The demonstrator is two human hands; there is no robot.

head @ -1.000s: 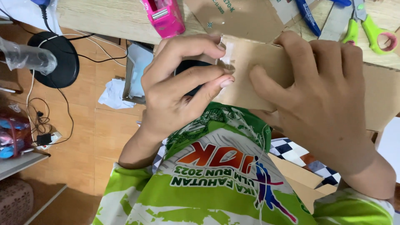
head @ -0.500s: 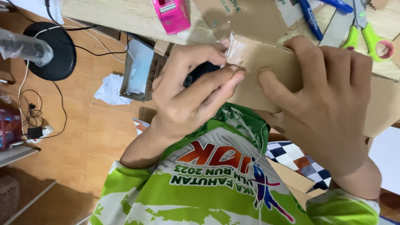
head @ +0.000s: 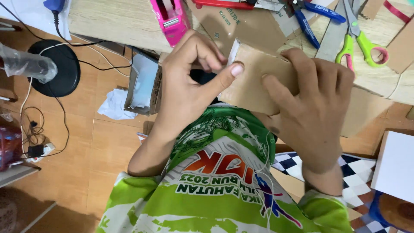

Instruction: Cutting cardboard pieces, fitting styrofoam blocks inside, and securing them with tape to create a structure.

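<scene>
Cardboard piece (head: pixel 254 82) sits at the tabletop (head: pixel 116 21) edge, below the pink tape dispenser (head: pixel 170 19); right hand (head: pixel 317 105) grasps it flat, left hand (head: pixel 189 82) pinches its taped corner, thumb pressing: best to rub firmly along the edge, piece held steady.

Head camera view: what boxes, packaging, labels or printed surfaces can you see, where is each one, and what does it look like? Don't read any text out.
Cardboard piece: centre, plain brown flat panel, held between left hand and right hand.
Cardboard sheet: on the bench behind, brown, small dark print.
Open box: below the bench edge, left of the hands, brown walls, pale contents.
White box: lower right, plain, rectangular.
Shirt: green and white, printed lettering.
</scene>
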